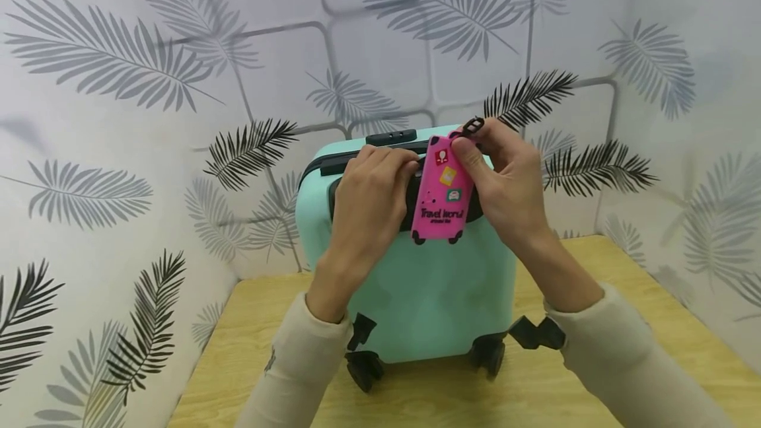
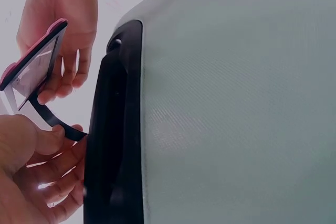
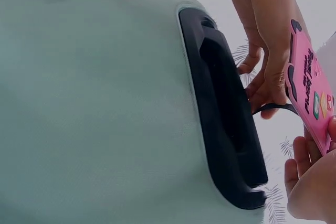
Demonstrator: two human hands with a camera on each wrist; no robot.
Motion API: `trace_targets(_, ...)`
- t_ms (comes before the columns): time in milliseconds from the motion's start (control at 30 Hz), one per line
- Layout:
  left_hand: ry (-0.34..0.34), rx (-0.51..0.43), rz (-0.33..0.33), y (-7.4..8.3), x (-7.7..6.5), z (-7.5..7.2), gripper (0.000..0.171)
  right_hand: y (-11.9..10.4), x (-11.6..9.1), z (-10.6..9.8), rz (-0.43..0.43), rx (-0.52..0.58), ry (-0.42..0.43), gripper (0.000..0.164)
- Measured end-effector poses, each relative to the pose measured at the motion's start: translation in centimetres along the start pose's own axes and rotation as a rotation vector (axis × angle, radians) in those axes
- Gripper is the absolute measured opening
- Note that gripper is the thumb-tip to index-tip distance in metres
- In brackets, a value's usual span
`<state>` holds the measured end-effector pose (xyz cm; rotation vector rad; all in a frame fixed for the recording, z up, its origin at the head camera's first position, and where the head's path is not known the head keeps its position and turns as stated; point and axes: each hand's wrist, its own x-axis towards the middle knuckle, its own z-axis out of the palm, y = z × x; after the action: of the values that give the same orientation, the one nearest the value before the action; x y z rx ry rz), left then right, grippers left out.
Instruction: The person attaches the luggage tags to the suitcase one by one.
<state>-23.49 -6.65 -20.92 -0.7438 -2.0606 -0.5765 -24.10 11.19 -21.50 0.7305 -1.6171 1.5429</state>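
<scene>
A pale wall (image 1: 279,65) printed with grey and black feathery leaves is rising behind everything. Below it a wood-grained counter (image 1: 238,342) is spreading out, and on it a mint-green suitcase (image 1: 440,296) is standing upright. Two cream sleeves (image 1: 630,355) are reaching in from the near side. Across the suitcase's upper face a black handle (image 2: 105,103) is running.

Near it, the right hand (image 1: 508,174) is gripping the upper end of a luggage tag, thumb in front and fingers behind, while the left hand (image 1: 374,190) is bending over the handle, its thumb and fingers pinching a black strap. The pink luggage tag (image 1: 438,207) is hanging in front of the handle, between the hands, its "Travel World" lettering facing outward.

Black wheels (image 1: 364,372) are resting on the counter. A black lock (image 1: 391,137) is sitting on the suitcase's top edge. The thin strap (image 2: 50,116) is curving from the tag toward the handle; whether it is passing through, I cannot tell. A small dark loop (image 1: 473,126) is showing by the right fingers.
</scene>
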Motion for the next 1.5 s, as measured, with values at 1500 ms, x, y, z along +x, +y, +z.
trace_targets(1500, -0.079, 0.035, -0.113, -0.6, 0.5, 1.5, 0.024, 0.9, 0.9, -1.2, 0.096, -0.311, -0.217, 0.022)
